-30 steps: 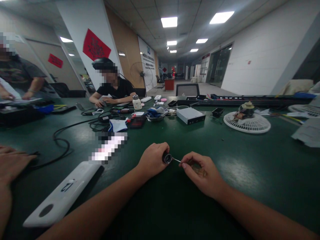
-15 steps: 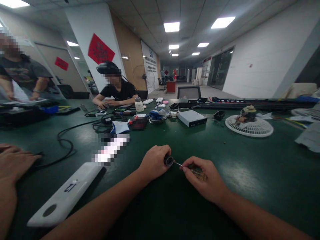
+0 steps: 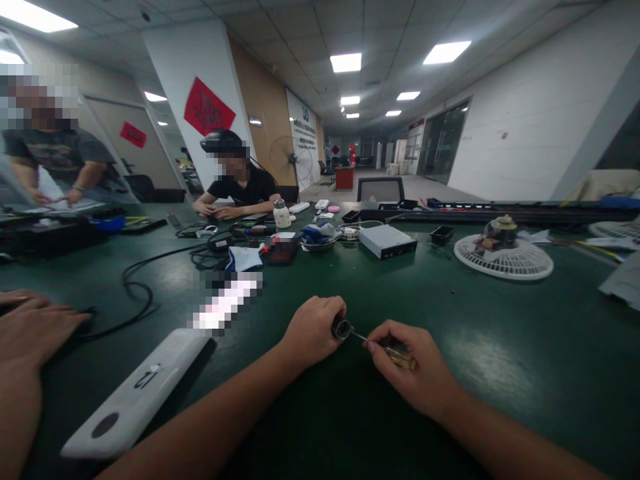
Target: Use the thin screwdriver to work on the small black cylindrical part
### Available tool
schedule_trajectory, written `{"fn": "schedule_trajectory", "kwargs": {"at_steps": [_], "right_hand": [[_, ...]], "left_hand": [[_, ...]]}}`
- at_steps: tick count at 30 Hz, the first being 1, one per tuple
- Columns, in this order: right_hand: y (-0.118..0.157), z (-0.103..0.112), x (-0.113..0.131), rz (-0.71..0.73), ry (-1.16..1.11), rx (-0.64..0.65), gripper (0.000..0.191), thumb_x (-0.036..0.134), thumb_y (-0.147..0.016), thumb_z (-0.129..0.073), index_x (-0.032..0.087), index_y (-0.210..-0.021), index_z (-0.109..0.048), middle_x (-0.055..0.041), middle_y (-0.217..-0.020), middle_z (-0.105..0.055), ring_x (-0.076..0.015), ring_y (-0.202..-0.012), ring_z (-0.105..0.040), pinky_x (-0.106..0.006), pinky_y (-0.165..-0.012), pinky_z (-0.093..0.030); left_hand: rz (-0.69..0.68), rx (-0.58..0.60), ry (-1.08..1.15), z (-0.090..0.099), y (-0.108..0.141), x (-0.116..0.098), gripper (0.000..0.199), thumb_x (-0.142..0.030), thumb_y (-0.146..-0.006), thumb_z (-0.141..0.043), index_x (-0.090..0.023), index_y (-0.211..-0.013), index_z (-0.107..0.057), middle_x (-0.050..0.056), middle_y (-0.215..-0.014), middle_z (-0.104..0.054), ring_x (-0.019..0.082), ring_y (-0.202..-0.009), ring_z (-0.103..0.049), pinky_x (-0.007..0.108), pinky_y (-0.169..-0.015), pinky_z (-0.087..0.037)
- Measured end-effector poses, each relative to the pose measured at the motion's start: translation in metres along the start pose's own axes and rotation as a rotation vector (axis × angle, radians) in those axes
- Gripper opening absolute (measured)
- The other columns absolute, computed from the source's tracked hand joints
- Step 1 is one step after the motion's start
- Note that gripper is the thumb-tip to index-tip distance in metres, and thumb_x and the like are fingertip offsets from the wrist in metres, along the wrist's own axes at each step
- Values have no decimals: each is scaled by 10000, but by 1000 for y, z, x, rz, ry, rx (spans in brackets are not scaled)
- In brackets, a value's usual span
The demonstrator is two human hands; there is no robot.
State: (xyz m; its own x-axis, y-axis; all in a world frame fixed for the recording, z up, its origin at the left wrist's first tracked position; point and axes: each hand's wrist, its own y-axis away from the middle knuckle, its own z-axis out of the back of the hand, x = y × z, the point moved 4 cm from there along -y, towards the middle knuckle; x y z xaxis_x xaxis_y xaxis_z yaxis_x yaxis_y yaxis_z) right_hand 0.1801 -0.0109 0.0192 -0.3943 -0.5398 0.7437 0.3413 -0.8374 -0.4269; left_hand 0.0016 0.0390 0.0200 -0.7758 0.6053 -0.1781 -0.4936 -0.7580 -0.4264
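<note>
Closed round a small dark cylindrical part [image 3: 342, 328], my left hand [image 3: 313, 329] keeps its round, ring-edged end facing right. A screwdriver [image 3: 400, 357] with a clear amber handle is in my right hand [image 3: 413, 360], thumb and fingers pinching it near the shaft. The thin metal shaft points left and its tip meets or nearly meets the rim of the dark part; exact contact is too small to tell. My left fingers hide most of the part's body. Both hands are low over the green table [image 3: 310, 283].
A long white device marked 12 [image 3: 135, 393] lies left of my left forearm, near another person's hand [image 3: 43, 327]. Black cables [image 3: 145, 293] curl behind it. Farther off are a silver drive box [image 3: 387, 240], a white fan grille [image 3: 503, 260] and a seated person [image 3: 240, 180].
The view has shifted slightly, so everything sits a little lower and to the right. Both hands keep their hold; the screwdriver handle shows a bit more between my right fingers.
</note>
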Motion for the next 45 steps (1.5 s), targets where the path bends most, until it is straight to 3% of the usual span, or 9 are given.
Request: {"fn": "schedule_trajectory", "kwargs": {"at_steps": [9,16,23,28,33,39,43,45], "right_hand": [[3,-3,3,58,-32,52,81,209,-884,-608,191,-892,-687,5,-792,-692,-133,-698,-644,-254,-651,-468],[0,3,-3,15,23,-74,93,236,-889,-611,191,-848,-681,9,-741,-674,-131,-652,-629,-256,-615,-458],[1,-1,4,65,-13,44,85,208,-878,-609,184,-853,-687,2,-761,-688,-131,-669,-638,-254,-632,-470],[1,5,-1,-12,15,-68,109,251,-895,-603,184,-853,-678,0,-738,-682,-135,-642,-633,-253,-596,-460],[1,2,2,38,-20,39,101,236,-890,-609,185,-846,-684,-4,-762,-695,-138,-667,-644,-254,-628,-471],[1,5,-2,-42,-23,-36,120,265,-920,-586,185,-877,-665,-4,-762,-688,-139,-673,-647,-255,-628,-474],[0,1,-2,-18,-54,73,169,298,-935,-576,179,-857,-668,-12,-767,-691,-142,-676,-642,-257,-620,-474],[0,2,-4,-48,-39,61,230,323,-955,-545,173,-824,-659,-13,-728,-681,-139,-633,-627,-255,-578,-458]], "left_hand": [[-7,-7,0,1,0,-2,219,-327,-809,-681,-207,-819,-498,-8,-747,-599,175,-701,-538,296,-625,-337],[5,-3,-7,2,0,-3,198,-305,-803,-674,-209,-828,-503,-7,-761,-607,173,-700,-541,298,-624,-343],[-7,13,-12,1,1,-2,182,-303,-806,-666,-210,-842,-514,-8,-772,-623,175,-715,-549,304,-640,-358],[-23,15,-23,-1,1,-2,227,-356,-793,-688,-211,-854,-524,-1,-789,-629,185,-737,-560,307,-645,-362],[-56,23,-39,1,0,-3,236,-378,-813,-679,-209,-852,-519,1,-778,-625,185,-727,-555,306,-641,-350],[-70,33,-43,1,0,-4,241,-389,-822,-677,-206,-866,-527,3,-795,-624,184,-743,-552,299,-638,-342],[-85,30,-49,0,0,-4,239,-396,-834,-663,-203,-869,-526,4,-791,-624,181,-733,-546,302,-643,-341],[-94,33,-46,0,0,-5,257,-416,-836,-662,-202,-871,-525,4,-800,-628,179,-731,-546,304,-648,-342]]}}
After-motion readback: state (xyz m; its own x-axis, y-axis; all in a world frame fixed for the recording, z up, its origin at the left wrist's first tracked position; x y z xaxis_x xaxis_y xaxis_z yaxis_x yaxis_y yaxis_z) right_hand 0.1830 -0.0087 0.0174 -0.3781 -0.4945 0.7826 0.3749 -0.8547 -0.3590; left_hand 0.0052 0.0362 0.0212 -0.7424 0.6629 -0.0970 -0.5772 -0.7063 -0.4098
